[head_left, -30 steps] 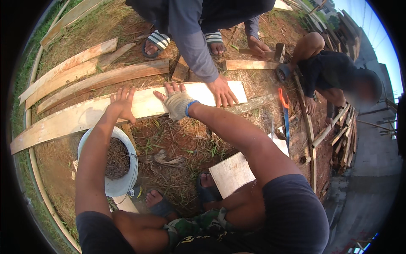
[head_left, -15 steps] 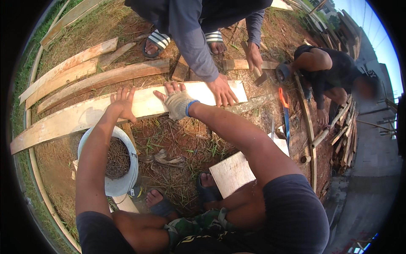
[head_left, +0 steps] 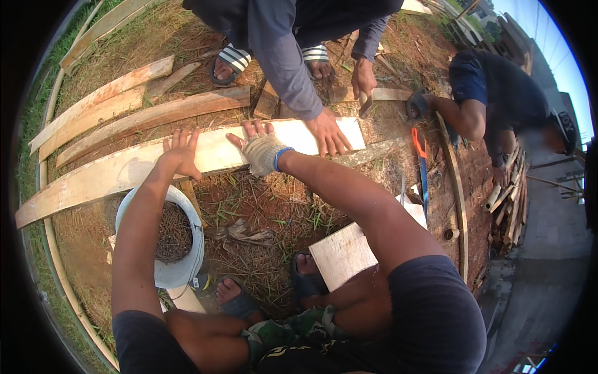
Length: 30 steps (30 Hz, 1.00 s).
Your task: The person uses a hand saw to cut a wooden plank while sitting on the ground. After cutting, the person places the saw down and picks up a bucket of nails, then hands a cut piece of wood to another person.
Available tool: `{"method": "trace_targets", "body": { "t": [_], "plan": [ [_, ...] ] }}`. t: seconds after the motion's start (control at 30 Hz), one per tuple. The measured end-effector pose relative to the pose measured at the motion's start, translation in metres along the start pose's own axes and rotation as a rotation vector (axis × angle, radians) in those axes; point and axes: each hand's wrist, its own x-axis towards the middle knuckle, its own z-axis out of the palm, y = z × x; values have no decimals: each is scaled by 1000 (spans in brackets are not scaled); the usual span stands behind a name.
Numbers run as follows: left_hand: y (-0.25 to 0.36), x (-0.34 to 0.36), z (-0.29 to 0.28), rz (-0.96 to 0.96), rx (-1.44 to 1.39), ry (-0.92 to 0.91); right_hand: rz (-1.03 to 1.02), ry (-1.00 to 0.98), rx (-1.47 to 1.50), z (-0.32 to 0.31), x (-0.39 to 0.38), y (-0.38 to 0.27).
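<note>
A long pale wooden plank (head_left: 124,172) lies across in front of me, its right end the brightest. My bare left hand (head_left: 182,154) rests flat on its middle, fingers spread. Farther right, my right hand (head_left: 260,149) in a knitted fingerless glove with a blue cuff also presses on the plank, fingers stretched out. Just beyond it, a co-worker's hand (head_left: 329,132) lies flat near the plank's right end. The co-worker's other hand (head_left: 364,80) grips a hammer (head_left: 365,105), held low beside that end.
A white bucket of nails (head_left: 198,240) stands by my left forearm. A handsaw with an orange handle (head_left: 418,144) lies to the right, near a short board (head_left: 342,255). More planks (head_left: 156,121) lie beyond mine. Another person (head_left: 498,93) bends over a wood pile (head_left: 512,199) at the right.
The co-worker's hammer hand has shifted left and slightly up, turning the hammer. The person at the right has risen and moved right, raising a pole end. My hands stay in place.
</note>
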Motion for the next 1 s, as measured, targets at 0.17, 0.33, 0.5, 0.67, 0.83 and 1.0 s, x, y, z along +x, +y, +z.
{"method": "trace_targets", "body": {
  "t": [0.17, 0.33, 0.5, 0.67, 0.83, 1.0],
  "plan": [
    [0, -3, 0, -13, 7, -8, -9, -1, -10, -1, -1, -1],
    [2, -4, -2, -14, 5, -4, -14, 19, -12, 2, -1, 0],
    [2, -3, -2, -14, 2, -6, -15, 21, -19, 0, -3, 0],
    [4, -3, 1, -20, 2, 9, -7, 25, -20, 1, -2, -1],
    [4, -3, 2, -17, -4, 9, -17, 14, -17, -4, -5, -1],
    [4, -5, 2, -23, -10, 18, -18, 25, -21, 0, -4, -2]
  ]
}}
